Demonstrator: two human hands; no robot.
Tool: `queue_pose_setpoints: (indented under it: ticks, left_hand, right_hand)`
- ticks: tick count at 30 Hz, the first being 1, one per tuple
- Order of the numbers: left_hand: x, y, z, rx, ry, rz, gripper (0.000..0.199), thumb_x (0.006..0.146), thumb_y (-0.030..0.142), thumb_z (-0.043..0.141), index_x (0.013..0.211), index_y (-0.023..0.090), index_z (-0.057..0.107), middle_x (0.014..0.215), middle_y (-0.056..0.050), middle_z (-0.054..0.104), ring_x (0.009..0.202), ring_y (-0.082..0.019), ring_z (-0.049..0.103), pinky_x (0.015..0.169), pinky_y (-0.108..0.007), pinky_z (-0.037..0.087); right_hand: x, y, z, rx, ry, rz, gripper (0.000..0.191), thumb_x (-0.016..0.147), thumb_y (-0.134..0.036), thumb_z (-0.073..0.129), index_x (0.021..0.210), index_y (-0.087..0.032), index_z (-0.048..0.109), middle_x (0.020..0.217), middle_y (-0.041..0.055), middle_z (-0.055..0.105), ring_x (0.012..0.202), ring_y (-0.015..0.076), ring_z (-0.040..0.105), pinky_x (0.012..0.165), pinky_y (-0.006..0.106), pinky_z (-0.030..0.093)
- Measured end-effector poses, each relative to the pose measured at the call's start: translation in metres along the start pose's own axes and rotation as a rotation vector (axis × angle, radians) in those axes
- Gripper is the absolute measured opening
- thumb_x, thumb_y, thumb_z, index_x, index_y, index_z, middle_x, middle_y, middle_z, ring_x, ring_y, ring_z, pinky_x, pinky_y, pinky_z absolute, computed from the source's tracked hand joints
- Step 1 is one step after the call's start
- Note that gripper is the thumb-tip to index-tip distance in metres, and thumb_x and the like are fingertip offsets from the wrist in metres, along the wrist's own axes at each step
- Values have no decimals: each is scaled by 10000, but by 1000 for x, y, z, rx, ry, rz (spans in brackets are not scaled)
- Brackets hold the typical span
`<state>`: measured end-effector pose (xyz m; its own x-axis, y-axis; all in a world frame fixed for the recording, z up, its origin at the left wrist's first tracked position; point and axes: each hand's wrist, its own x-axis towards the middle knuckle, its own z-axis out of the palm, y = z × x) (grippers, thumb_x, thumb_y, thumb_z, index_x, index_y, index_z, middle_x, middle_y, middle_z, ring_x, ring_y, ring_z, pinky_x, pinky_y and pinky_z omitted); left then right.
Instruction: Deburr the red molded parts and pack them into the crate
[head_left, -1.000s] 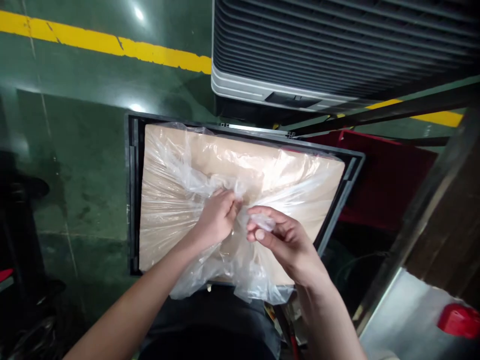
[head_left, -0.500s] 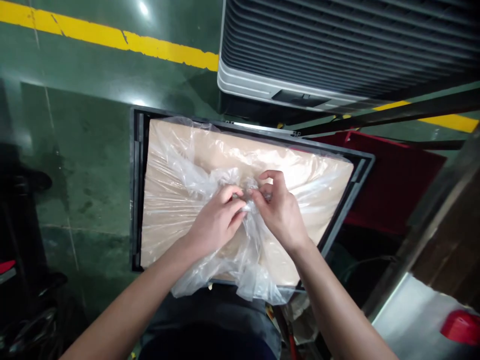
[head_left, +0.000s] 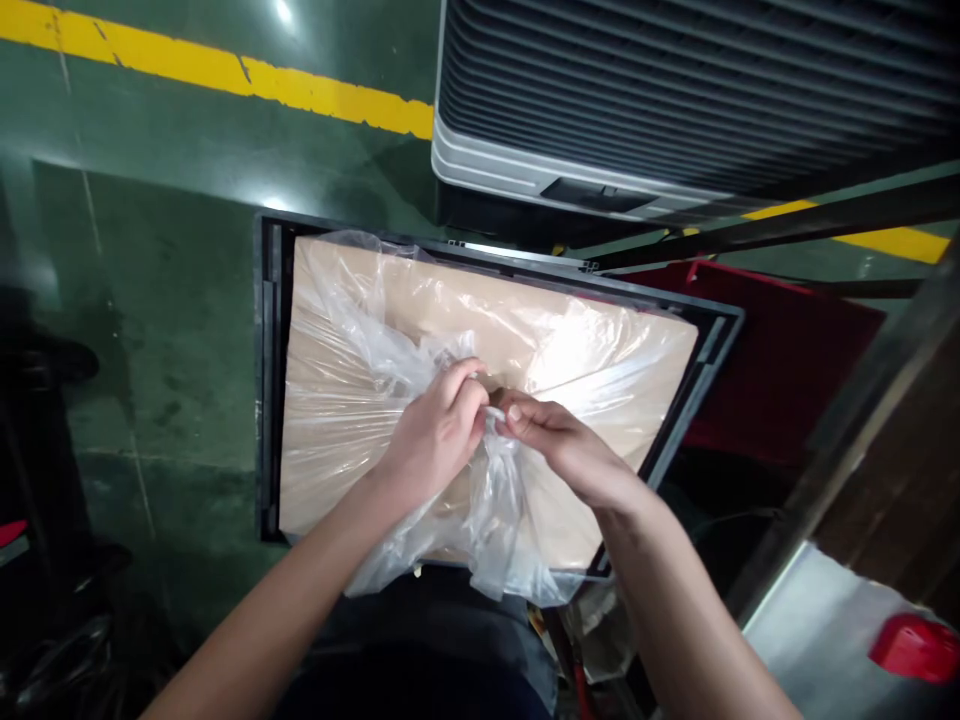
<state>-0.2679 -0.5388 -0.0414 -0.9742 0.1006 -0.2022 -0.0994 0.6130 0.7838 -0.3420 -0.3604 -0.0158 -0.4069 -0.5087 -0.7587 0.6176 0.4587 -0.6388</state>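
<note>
A clear plastic bag [head_left: 501, 500] is gathered into a knotted bunch over a light brown cardboard sheet [head_left: 450, 290], which fills a black crate [head_left: 268, 400]. My left hand [head_left: 442, 425] has its fingers curled around the bunch from the left. From the right, my right hand [head_left: 551, 435] pinches the twisted plastic between thumb and fingers. Both hands meet near the middle of the cardboard. The loose end of the bag hangs toward me over the crate's near edge. Creases in the film run outward from the bunch to the left and right.
Beyond the crate stands a large grey ribbed panel with a pale frame [head_left: 510, 165]. A dark red panel [head_left: 780, 340] lies to the right, near dark metal bars. A red object [head_left: 915, 648] rests on a pale surface at lower right. A yellow line [head_left: 225, 75] crosses the green floor.
My right hand has lowered and turned, its raised fingers now closing on the twisted plastic. My left fingers have curled in tighter. The two hands are closer together.
</note>
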Motion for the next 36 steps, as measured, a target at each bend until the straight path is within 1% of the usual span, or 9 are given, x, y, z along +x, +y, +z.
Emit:
queue_pose_setpoints:
  ticks: [3,7,13,19,22,26,31,34,36]
  left_hand:
    - [-4,4,-2,148,108,92,191,963,149,654,1127,176,558,1241,-126,657,1098,-263,694,854,-379,651]
    - [-6,15,-7,336,-21,265,294,982,425,663,1077,162,575,972,-64,693,849,-237,685,642,-357,602]
    - [-4,22,-17,488,-70,204,214,1047,319,557,858,220,539,731,16,637,726,-196,675,561,-339,508]
    - [-33,15,-25,455,-349,70,89,1021,173,545,961,206,602,780,-11,690,756,-241,713,556,-374,465]
    - [-50,8,-27,436,-435,-63,143,1038,189,516,921,215,594,757,-8,695,727,-247,722,556,-372,450]
    - [-69,14,-28,393,-300,-88,104,1041,297,562,1028,199,595,838,-20,707,718,-227,709,567,-355,476]
    - [-87,49,-26,85,-205,141,75,1017,251,585,966,199,604,778,3,660,686,-202,639,598,-351,498]
    - [-76,56,-31,-82,-192,185,82,1010,210,583,940,189,621,798,-4,678,714,-186,623,645,-343,513]
    - [-53,49,-37,-117,-96,133,63,1005,170,586,959,180,628,830,-11,697,742,-169,619,678,-324,518]
  right_hand:
    - [6,-2,-8,132,-42,81,386,964,-549,619,772,-217,573,845,-10,537,887,188,501,879,370,376]
    - [7,-8,-10,55,-26,131,390,931,-550,657,755,-218,552,818,-25,517,829,174,472,831,365,366]
    - [4,-14,-25,-64,-127,72,292,962,-509,638,971,-234,735,1036,27,721,1007,218,646,957,405,470]
    - [17,7,-28,-438,389,-56,162,907,-271,659,940,-262,818,987,26,817,927,239,743,907,428,556]
    - [18,7,-28,-618,435,-186,196,926,-190,619,921,-256,804,985,23,806,920,223,733,871,395,564]
    - [16,-5,-30,-807,488,-259,204,1006,-385,620,1026,-226,747,1046,65,723,804,201,677,709,349,542]
    - [30,-13,-22,-1292,450,-239,287,980,-421,680,1157,-198,641,1093,92,729,899,267,687,647,352,462]
    - [44,-25,-26,-1460,409,-330,185,1056,-332,540,1104,-206,667,1036,81,759,890,253,680,679,354,431]
    - [50,-42,-37,-1476,513,-384,240,1075,-314,466,1047,-203,677,974,81,752,851,246,656,687,358,412]
